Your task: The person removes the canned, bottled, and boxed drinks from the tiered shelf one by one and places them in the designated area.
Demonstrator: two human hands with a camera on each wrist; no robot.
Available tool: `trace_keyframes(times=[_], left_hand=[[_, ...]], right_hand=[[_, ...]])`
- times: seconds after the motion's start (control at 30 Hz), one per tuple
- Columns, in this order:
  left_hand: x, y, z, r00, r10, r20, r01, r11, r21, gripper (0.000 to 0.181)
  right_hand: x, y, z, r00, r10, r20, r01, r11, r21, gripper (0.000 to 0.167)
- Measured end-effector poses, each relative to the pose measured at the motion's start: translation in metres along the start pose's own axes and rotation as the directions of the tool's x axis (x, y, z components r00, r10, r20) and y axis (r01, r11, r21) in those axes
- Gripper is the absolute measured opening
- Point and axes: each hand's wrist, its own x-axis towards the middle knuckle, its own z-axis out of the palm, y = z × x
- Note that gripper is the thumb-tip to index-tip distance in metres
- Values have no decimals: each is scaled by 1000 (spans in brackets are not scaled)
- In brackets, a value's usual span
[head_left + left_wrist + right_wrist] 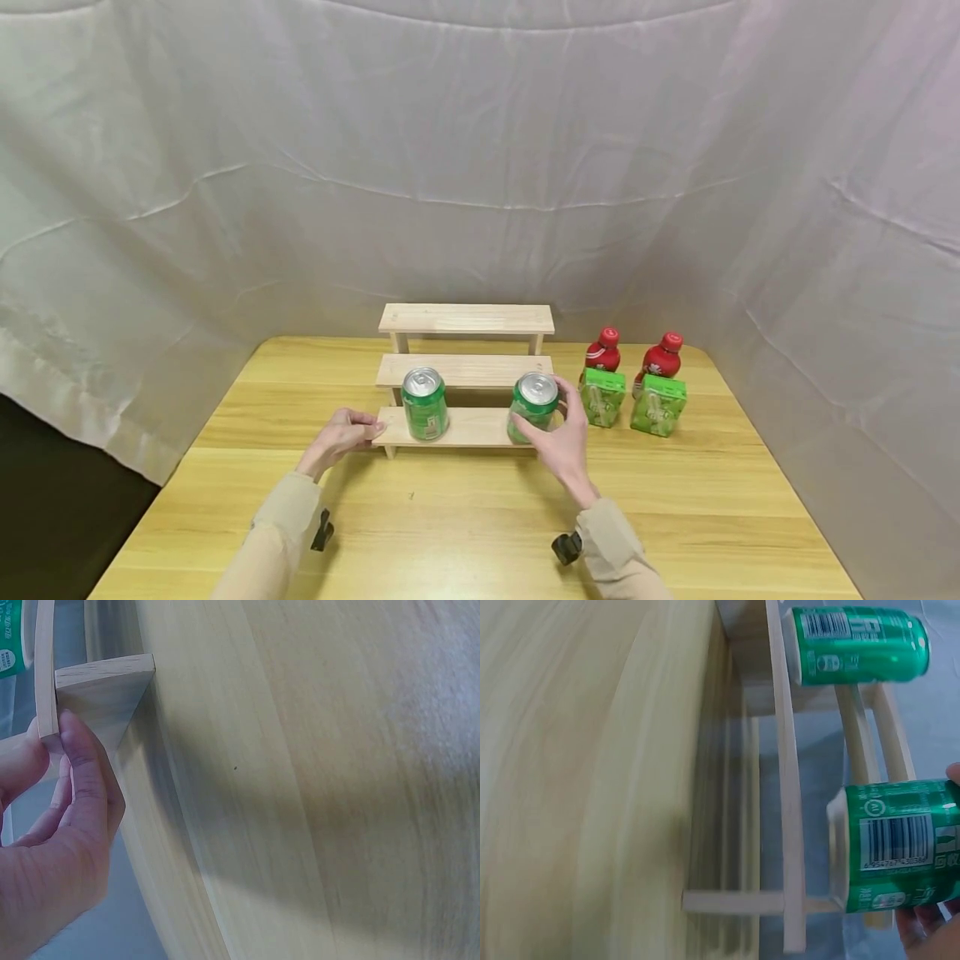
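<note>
A three-step wooden shelf (468, 425) stands on the table. My left hand (347, 435) pinches the left end of its lowest board (46, 682) between thumb and fingers. A green drink can (425, 414) stands upright on the left part of that board. My right hand (564, 437) grips a second green can (900, 844) by its sides, upright over the board's right end. In the right wrist view a small gap shows between this can's base and the board. Only some fingertips (930, 919) of the right hand appear there.
Right of the shelf stand two green drink cartons (602, 400) (658, 408), with two red bottles (603, 354) (663, 358) behind them. Pale curtains (480, 167) hang around the back and sides of the wooden table (465, 533).
</note>
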Motion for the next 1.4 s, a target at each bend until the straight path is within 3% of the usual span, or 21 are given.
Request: trace_keyframes(times=[0.33,0.47,0.57,0.7,0.87,1.13,1.27,1.4], left_hand=[[0,0,-1,1000,9,17,-9,1000,-7,27],[1,0,-1,1000,7,12,-6,1000,-23,29],[0,0,-1,1000,3,8,-3,1000,-19,30],[-1,1,-1,1000,-2,1,2,1000,-12,31],[-1,1,-1,1000,-3,-8,3,1000,4,31],[0,1,0,1000,-3,-3,3,1000,-3,32],[-1,1,0,1000,-3,-3,3,1000,-1,34],[-1,1,-1,1000,-3,0,3,1000,5,34]], right_hand=[[2,10,-27,988,-46,-145,42,999,-32,81],[3,8,-41,981,-28,-191,20,999,-41,78],[4,15,-51,974,30,-226,-42,998,-46,79],[4,28,-61,951,76,-299,-97,994,-56,80],[5,36,-71,910,107,-401,-136,990,-43,81],[6,39,-86,845,204,-494,-237,972,-5,79],[7,43,-93,823,224,-521,-273,962,-18,79],[7,47,-98,817,256,-517,-313,949,-26,81]])
